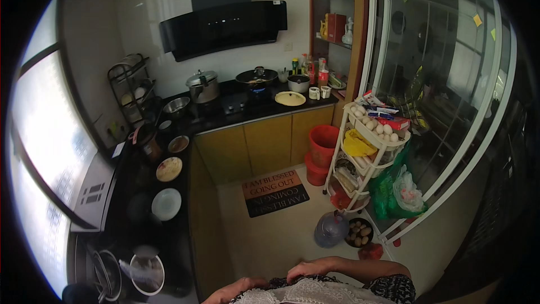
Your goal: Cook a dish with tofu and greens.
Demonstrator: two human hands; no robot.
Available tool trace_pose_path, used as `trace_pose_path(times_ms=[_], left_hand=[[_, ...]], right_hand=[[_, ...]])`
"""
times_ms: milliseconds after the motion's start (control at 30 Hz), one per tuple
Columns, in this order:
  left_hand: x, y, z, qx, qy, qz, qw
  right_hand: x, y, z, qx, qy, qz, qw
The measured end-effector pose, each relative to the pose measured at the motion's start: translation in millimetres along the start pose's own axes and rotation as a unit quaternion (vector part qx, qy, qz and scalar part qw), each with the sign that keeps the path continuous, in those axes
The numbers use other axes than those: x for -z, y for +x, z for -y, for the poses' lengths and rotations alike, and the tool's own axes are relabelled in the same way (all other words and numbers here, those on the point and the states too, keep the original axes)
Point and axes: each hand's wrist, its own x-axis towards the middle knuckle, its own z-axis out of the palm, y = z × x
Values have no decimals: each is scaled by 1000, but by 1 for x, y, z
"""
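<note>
At the bottom of the view, my left hand [247, 286] rests against the front of the patterned clothing with lace [291, 291]. My right hand [309, 268] bends in over the same cloth, its fingers curled down and partly hidden. Whether either hand grips the fabric cannot be made out. Ahead, a wok [257, 77] with food sits over a lit blue flame on the gas hob [234, 105]. Left of it stands a lidded pressure cooker [202, 86]. Along the left counter are a pale empty-looking plate [166, 204] and a plate of food [169, 169].
A tiered rack [382, 152] with eggs stands by the glass sliding door [438, 93]. Red buckets [322, 145], a plastic water jug [331, 230] and a bowl of round items [359, 233] occupy the floor. A doormat [276, 193] lies ahead; a white bucket [147, 274] stands lower left.
</note>
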Motion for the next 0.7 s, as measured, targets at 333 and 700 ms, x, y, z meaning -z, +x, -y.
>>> trace_pose_path(times_ms=[333, 700], left_hand=[[105, 179, 51, 22, 130, -79, 988], [222, 322, 17, 220, -50, -226, 948]], right_hand=[[181, 8, -85, 9, -134, -105, 985], [411, -6, -110, -94, -230, -188, 950]])
